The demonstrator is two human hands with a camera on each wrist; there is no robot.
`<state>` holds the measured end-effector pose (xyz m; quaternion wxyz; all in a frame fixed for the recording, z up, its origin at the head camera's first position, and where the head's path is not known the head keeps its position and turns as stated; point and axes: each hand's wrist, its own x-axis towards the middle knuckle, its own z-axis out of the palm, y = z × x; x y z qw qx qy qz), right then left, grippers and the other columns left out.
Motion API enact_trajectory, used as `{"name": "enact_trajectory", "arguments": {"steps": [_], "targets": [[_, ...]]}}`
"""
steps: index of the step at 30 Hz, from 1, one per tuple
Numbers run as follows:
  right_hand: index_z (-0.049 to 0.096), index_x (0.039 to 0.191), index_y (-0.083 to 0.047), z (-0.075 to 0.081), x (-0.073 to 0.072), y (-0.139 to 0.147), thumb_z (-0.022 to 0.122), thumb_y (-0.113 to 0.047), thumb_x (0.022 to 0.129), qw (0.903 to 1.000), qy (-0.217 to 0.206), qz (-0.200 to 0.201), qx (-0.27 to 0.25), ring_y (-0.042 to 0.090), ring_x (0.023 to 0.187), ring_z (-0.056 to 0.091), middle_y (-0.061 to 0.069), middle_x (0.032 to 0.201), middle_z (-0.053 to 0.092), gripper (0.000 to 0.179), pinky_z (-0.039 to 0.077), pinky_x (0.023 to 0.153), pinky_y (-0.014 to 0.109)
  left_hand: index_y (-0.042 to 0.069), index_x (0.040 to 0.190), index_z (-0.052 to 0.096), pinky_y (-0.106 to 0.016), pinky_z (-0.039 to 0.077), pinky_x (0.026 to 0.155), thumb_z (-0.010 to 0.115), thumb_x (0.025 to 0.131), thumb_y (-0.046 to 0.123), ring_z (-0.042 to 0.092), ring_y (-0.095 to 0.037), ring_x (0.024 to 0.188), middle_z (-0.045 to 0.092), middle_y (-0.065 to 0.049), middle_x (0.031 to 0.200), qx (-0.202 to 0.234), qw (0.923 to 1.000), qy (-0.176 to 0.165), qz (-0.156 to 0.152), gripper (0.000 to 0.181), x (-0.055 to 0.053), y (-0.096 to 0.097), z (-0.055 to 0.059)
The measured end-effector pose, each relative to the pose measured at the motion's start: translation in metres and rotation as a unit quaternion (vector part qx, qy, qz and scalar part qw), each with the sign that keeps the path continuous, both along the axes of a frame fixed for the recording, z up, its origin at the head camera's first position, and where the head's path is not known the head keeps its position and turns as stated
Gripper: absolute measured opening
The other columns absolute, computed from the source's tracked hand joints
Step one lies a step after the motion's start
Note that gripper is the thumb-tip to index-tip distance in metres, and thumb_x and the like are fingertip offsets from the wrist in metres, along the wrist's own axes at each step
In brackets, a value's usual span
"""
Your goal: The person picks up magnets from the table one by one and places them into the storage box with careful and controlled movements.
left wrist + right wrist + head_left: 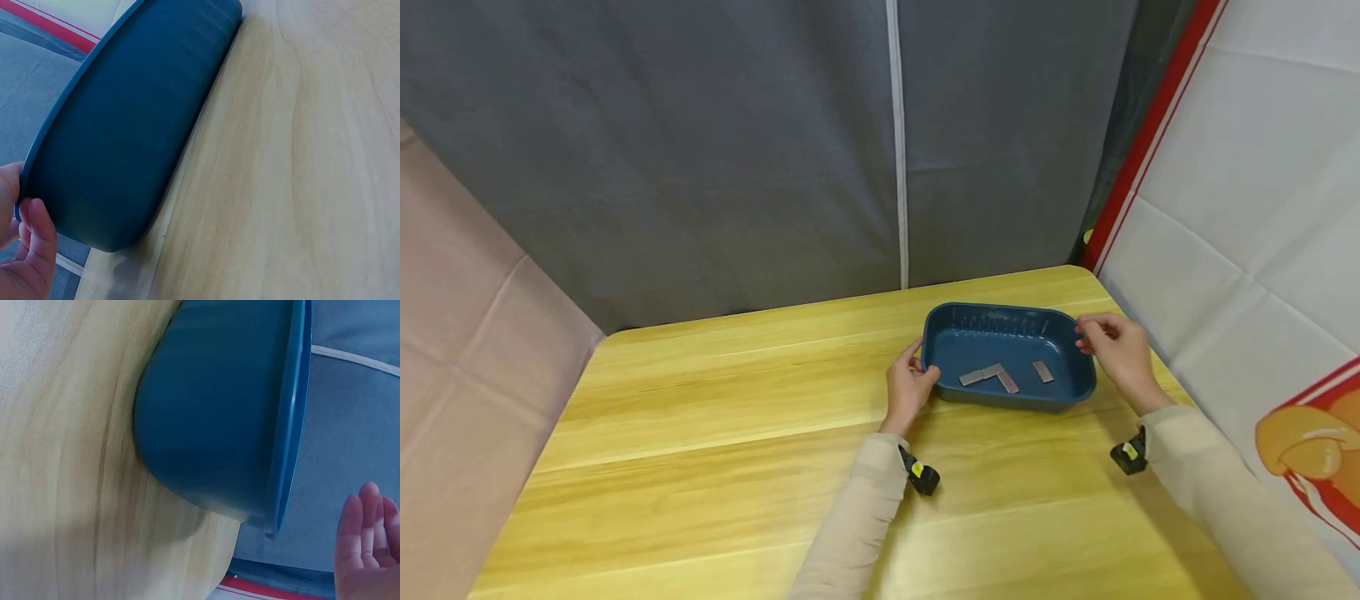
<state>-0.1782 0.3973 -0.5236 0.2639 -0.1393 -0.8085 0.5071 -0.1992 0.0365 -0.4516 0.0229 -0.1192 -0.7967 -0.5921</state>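
A dark blue rectangular tub (1009,402) sits on the right part of the table. Inside it lie several small flat grey-pink rectangular pieces (1042,372), most of them grouped left of centre and one apart at the right. My left hand (909,385) grips the tub's left end, its fingers and thumb about the rim; the left wrist view shows that same hand (28,244) at the rim's corner. Beside the tub's right end is my right hand (1116,354), its fingers loosely bent. In the right wrist view this hand (369,550) is apart from the rim and holds nothing.
The light wooden table (700,450) runs to a grey curtain (700,167) at the back. A pink cloth (467,350) hangs at the left, and a white cloth with red trim (1240,208) stands close by the right hand. Both wrists wear small black cameras (922,477).
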Motion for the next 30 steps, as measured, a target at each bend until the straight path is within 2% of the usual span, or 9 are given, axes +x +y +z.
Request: {"name": "enact_trajectory", "arguments": {"steps": [6,9,10,13,16,17,18,24,30], "targets": [[0.063,0.105,-0.013,0.004,0.013,-0.004,0.050,-0.047,0.085,0.9995,-0.027,-0.005,0.013,0.014,0.068,0.063,0.002,0.088,0.064,0.042,0.049,0.056,0.019,0.002,0.120,0.054,-0.019,0.031,0.043,0.059,0.072,-0.002,0.037,-0.006,0.043,0.043,-0.003,0.065,-0.003,1.0000,-0.006,0.001,0.048,0.001,0.001,0.000],[0.063,0.106,-0.015,0.008,0.023,-0.008,0.050,-0.048,0.085,0.9987,-0.051,0.002,0.005,0.009,0.069,0.062,-0.002,0.089,0.064,0.041,0.048,0.058,0.017,0.003,0.120,0.054,-0.018,0.032,0.043,0.059,0.072,-0.001,0.038,-0.006,0.045,0.043,-0.003,0.065,-0.008,0.9999,-0.006,0.000,0.048,0.002,0.002,-0.001],[0.063,0.106,-0.014,0.014,0.028,-0.011,0.051,-0.043,0.086,0.9984,-0.053,0.019,-0.011,0.009,0.070,0.062,-0.002,0.090,0.064,0.038,0.048,0.060,0.018,0.003,0.120,0.054,-0.018,0.032,0.043,0.059,0.072,0.000,0.038,-0.006,0.045,0.044,-0.003,0.065,-0.009,0.9999,-0.007,-0.001,0.048,0.002,0.003,-0.002],[0.063,0.107,-0.015,0.017,0.032,-0.014,0.051,-0.043,0.086,0.9973,-0.066,0.027,-0.017,0.007,0.071,0.062,-0.003,0.092,0.064,0.037,0.047,0.062,0.016,0.003,0.120,0.054,-0.018,0.031,0.043,0.059,0.072,0.000,0.037,-0.006,0.044,0.043,-0.002,0.065,-0.011,0.9999,-0.008,-0.004,0.049,0.002,0.003,-0.002],[0.063,0.107,-0.017,0.015,0.029,-0.016,0.050,-0.044,0.087,0.9978,-0.059,0.028,0.008,0.008,0.073,0.061,-0.002,0.094,0.064,0.036,0.046,0.063,0.015,0.002,0.121,0.054,-0.018,0.031,0.042,0.059,0.073,0.000,0.037,-0.006,0.043,0.043,-0.002,0.065,-0.009,0.9999,-0.004,-0.005,0.048,0.001,0.003,0.001],[0.063,0.107,-0.019,0.010,0.025,-0.014,0.049,-0.049,0.085,0.9978,-0.060,0.012,0.025,0.008,0.073,0.062,-0.003,0.095,0.063,0.040,0.046,0.063,0.013,0.002,0.121,0.054,-0.018,0.032,0.042,0.058,0.073,0.000,0.037,-0.006,0.043,0.043,-0.002,0.065,-0.010,0.9999,-0.003,-0.005,0.048,0.000,0.002,0.002],[0.063,0.107,-0.018,0.009,0.023,-0.014,0.049,-0.048,0.085,0.9982,-0.050,0.015,0.030,0.009,0.074,0.062,-0.001,0.095,0.063,0.040,0.046,0.063,0.014,0.002,0.121,0.053,-0.018,0.032,0.042,0.058,0.073,0.000,0.037,-0.006,0.042,0.043,-0.003,0.065,-0.011,0.9999,-0.001,-0.004,0.048,-0.001,0.002,0.003],[0.064,0.105,-0.017,0.000,0.015,-0.008,0.051,-0.046,0.085,0.9992,-0.023,0.017,0.027,0.011,0.076,0.062,0.002,0.096,0.064,0.038,0.046,0.065,0.014,0.002,0.121,0.053,-0.020,0.040,0.042,0.061,0.075,0.001,0.044,-0.006,0.041,0.044,-0.003,0.065,-0.010,0.9998,-0.014,-0.012,0.047,-0.002,-0.002,0.006],[0.064,0.104,-0.016,0.003,0.012,0.001,0.051,-0.044,0.086,0.9995,-0.012,0.002,0.030,0.009,0.079,0.060,0.000,0.097,0.064,0.036,0.045,0.066,0.013,0.005,0.124,0.051,-0.020,0.043,0.042,0.064,0.078,0.005,0.048,-0.008,0.042,0.043,-0.001,0.065,-0.015,0.9986,-0.033,-0.039,0.048,-0.004,-0.002,0.006]]}}
